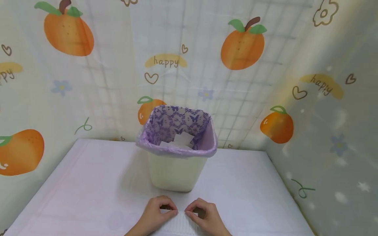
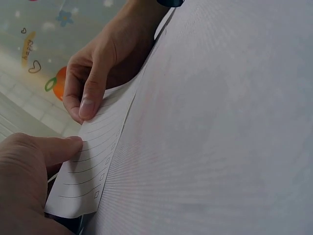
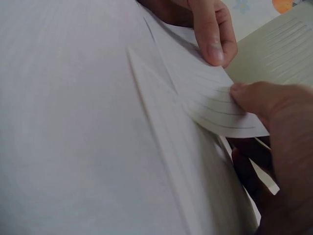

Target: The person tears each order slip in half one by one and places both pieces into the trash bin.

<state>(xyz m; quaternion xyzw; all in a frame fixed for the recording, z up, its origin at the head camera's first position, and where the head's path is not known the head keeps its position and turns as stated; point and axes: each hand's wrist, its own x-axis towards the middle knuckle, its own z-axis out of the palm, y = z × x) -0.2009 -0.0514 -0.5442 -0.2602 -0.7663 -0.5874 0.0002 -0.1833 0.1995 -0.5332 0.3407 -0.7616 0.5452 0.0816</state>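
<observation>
My left hand [image 1: 154, 212] and right hand [image 1: 208, 215] are close together at the near side of the table. Between them is a lined paper sheet [image 2: 80, 186], with small checkboxes along one side in the left wrist view. Each hand pinches its far edge between thumb and fingers, the thumbs a short gap apart. In the right wrist view the lined sheet [image 3: 208, 100] is lifted and bends, and another paper layer [image 3: 171, 142] lies beneath it. Just beyond the hands stands a cream bin [image 1: 177, 172] with a purple liner [image 1: 177, 152].
Several white paper pieces [image 1: 182, 139] lie inside the bin. The bin stands on a white-covered table [image 1: 242, 183]. A curtain printed with oranges [image 1: 165, 29] hangs behind the table and along its sides.
</observation>
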